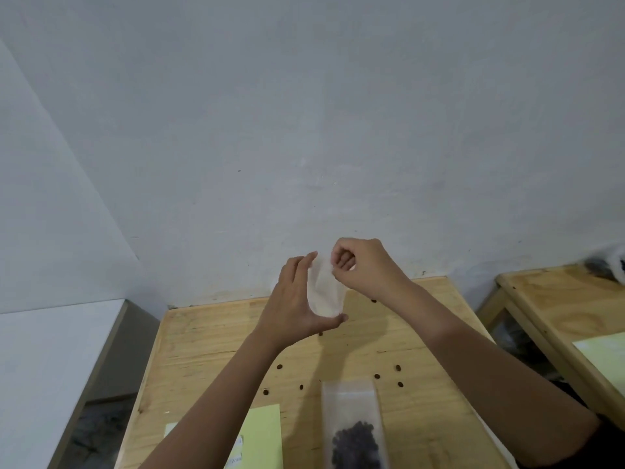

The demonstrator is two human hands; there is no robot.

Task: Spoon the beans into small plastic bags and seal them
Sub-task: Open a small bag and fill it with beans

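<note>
Left hand [297,299] cradles small bag [324,289]; right hand [362,265] pinches its top.

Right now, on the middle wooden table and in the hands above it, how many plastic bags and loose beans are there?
Empty bag, held up: 1
Bag with beans, lying on the table: 1
Loose beans, scattered on the table: 8
Total: 10
</note>
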